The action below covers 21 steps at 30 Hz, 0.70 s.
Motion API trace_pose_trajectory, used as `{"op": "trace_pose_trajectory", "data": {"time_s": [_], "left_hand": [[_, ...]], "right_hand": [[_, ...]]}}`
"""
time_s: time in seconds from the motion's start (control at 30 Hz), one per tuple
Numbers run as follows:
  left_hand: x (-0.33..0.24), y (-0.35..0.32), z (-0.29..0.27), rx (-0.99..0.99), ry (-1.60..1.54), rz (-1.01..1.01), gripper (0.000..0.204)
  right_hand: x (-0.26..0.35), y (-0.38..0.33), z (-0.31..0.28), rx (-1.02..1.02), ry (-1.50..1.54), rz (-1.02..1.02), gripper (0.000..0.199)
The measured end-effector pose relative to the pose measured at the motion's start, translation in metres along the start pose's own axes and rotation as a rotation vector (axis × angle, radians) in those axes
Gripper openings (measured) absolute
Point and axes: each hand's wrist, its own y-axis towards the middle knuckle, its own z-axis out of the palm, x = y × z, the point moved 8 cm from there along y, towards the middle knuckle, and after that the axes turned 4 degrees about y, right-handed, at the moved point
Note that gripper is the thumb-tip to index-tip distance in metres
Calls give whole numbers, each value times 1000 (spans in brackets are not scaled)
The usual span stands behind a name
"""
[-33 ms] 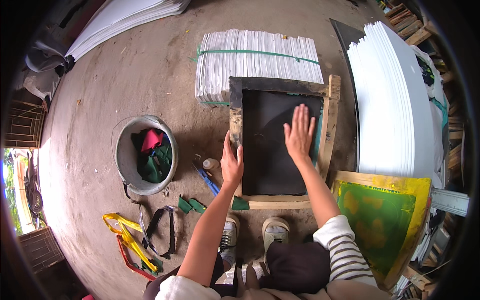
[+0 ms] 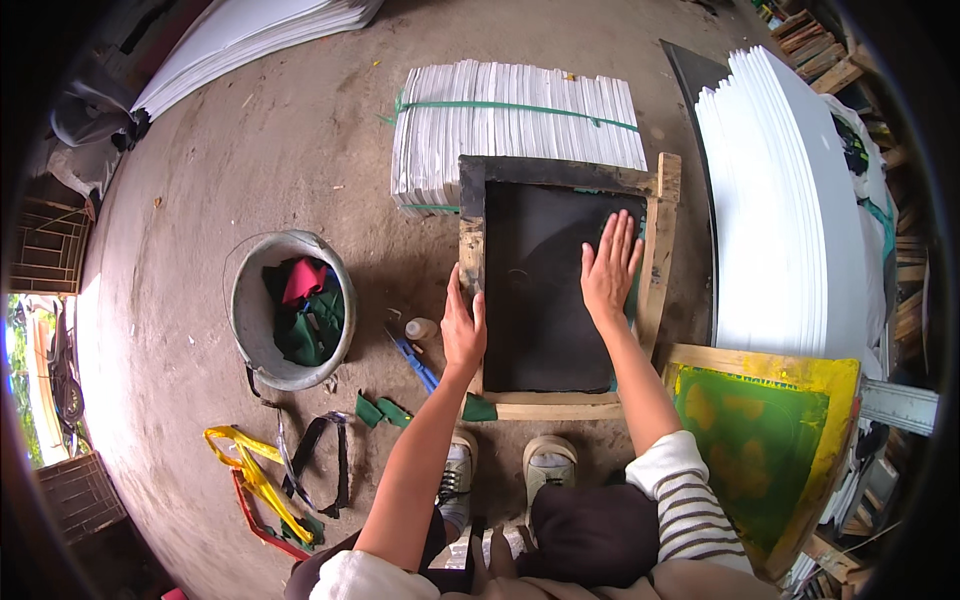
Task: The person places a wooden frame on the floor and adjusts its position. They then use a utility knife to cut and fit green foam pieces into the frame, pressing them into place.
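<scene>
A wooden frame (image 2: pixel 470 240) with a dark panel (image 2: pixel 545 300) inside it stands in front of me, its far end against a strapped bundle of white sheets (image 2: pixel 520 110). My left hand (image 2: pixel 464 335) grips the frame's left bar, fingers along the outer side and thumb toward the panel. Flat on the panel's right part lies my right hand (image 2: pixel 608 280), fingers stretched out, close to the right bar. Nothing is held in it. A strip of green shows along the panel's right edge, partly hidden by that hand.
Left of the frame stands a bucket (image 2: pixel 345 335) with green and red cloth. Blue-handled scissors (image 2: pixel 415 365), a small bottle (image 2: pixel 420 328), green scraps (image 2: pixel 383 409) and yellow straps (image 2: pixel 255 470) lie nearby. A green-and-yellow screen frame (image 2: pixel 760 430) and white boards (image 2: pixel 770 210) stand at right.
My right hand has slid a little to the right across the dark panel, closer to the right bar. The left hand keeps its place on the frame.
</scene>
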Motion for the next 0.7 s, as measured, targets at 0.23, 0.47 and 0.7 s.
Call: {"op": "trace_pose_trajectory", "data": {"time_s": [0.23, 0.47, 0.7], "left_hand": [[1, 5, 9, 46, -75, -73, 49], [-1, 6, 3, 14, -38, -47, 47], [1, 6, 3, -39, 5, 4, 47]], "right_hand": [[116, -55, 31, 293, 449, -559, 51], [19, 0, 11, 58, 152, -178, 56], [108, -39, 30, 188, 331, -484, 51]]}}
